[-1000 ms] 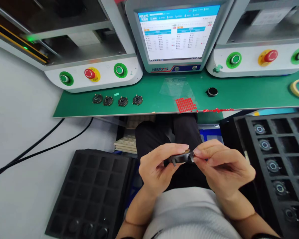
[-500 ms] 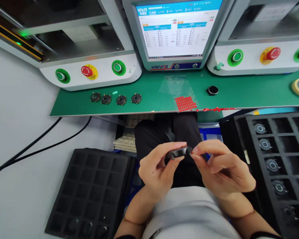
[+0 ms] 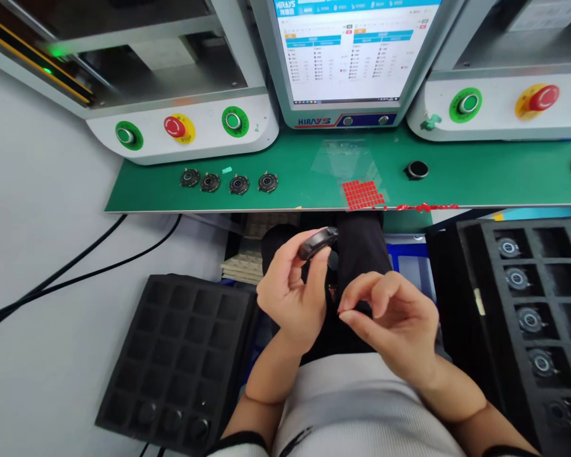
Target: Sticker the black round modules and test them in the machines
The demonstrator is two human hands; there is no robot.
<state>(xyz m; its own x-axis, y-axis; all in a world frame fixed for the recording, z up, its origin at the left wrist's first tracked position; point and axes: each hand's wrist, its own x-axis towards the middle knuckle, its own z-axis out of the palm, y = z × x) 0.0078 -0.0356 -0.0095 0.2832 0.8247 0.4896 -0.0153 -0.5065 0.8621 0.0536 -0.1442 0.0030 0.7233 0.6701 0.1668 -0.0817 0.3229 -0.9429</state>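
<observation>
My left hand is raised over my lap and pinches a round black part between thumb and fingers, just below the bench edge. My right hand is lower and to the right, apart from the part. Its thumb and forefinger are pressed together in a pinch, and whether anything small is between them I cannot make out. Both hands hover above my dark trousers.
Four round parts, a red sticker sheet and a black disc lie on the green bench. A black foam tray sits at my left. Another tray at my right holds several parts. A monitor and button panels stand behind.
My right hand let go of the black part and dropped back, pinched. My left hand lifted the part up and toward the bench.
</observation>
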